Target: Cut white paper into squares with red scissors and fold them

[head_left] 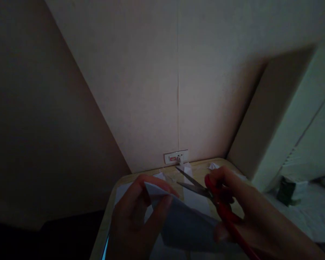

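Observation:
A folded sheet of paper (189, 227) is pinched between the thumb and fingers of my left hand (141, 213), low in the middle of the view. My right hand (241, 202) grips a pair of scissors (223, 206) by the red handles. Their metal blades stand parted and point to the upper left, above the paper's top edge. Whether the blades touch the paper I cannot tell. The lower part of the paper and my left palm lie in deep shade.
Below is a light wooden table (127, 178) with white paper pieces on it. A small folded paper (213, 166) lies near its back edge. On the wall behind, a socket (176, 157) holds a plug. To the right stand a pale panel (284, 108) and a dark box (286, 189).

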